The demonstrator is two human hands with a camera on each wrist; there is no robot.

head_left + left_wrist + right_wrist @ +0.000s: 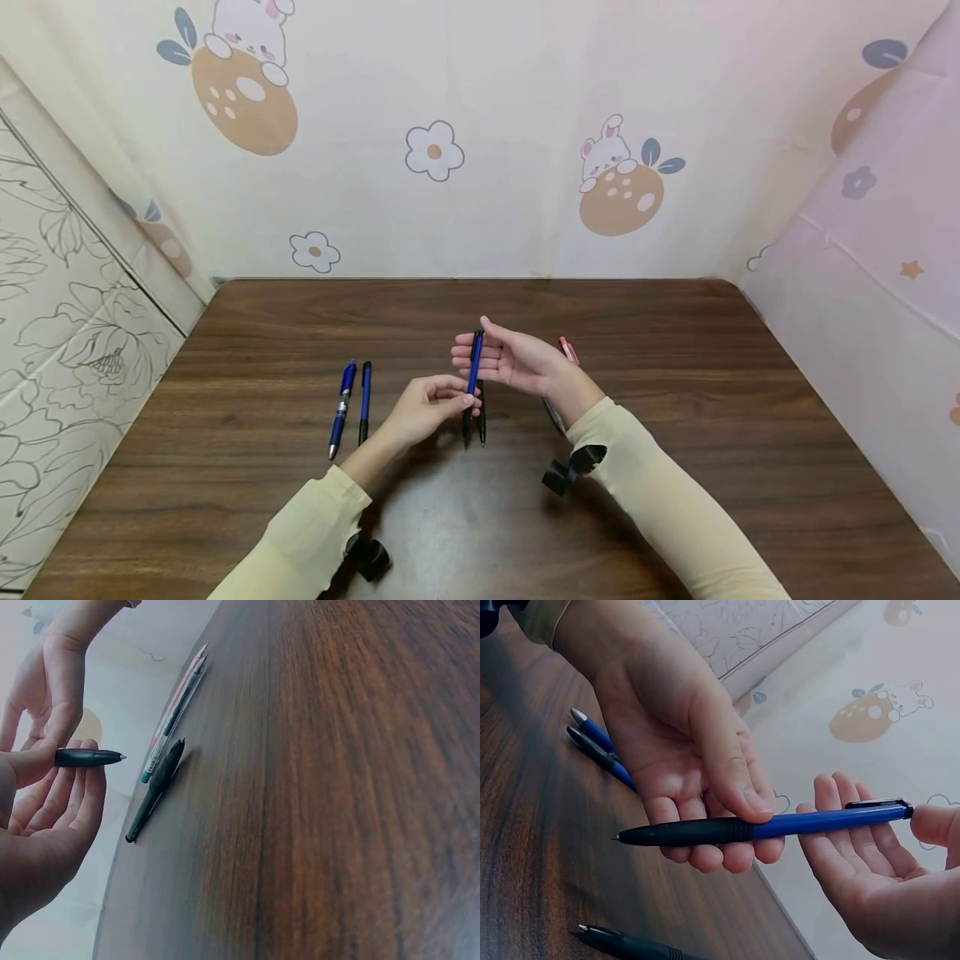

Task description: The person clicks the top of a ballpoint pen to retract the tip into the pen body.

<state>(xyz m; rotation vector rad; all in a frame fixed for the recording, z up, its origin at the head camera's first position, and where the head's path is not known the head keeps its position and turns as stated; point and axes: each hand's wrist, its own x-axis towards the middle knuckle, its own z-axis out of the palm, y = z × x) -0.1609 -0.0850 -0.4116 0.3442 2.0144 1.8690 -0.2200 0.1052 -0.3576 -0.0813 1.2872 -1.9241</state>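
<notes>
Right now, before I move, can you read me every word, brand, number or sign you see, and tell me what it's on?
Nothing legible anywhere.
Dark blue pen with the pale band: markings too small to read.
Clear pen: any print too blurred to read.
Held blue pen: no lettering visible.
Wall covering: drawings only, no text.

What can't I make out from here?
Head: part of the held pen, behind the left hand.
Head: part of the red pen, behind the right arm.
Right wrist: far ends of two blue pens, behind the left hand.
Right wrist: black pen, cut off by bottom edge.
</notes>
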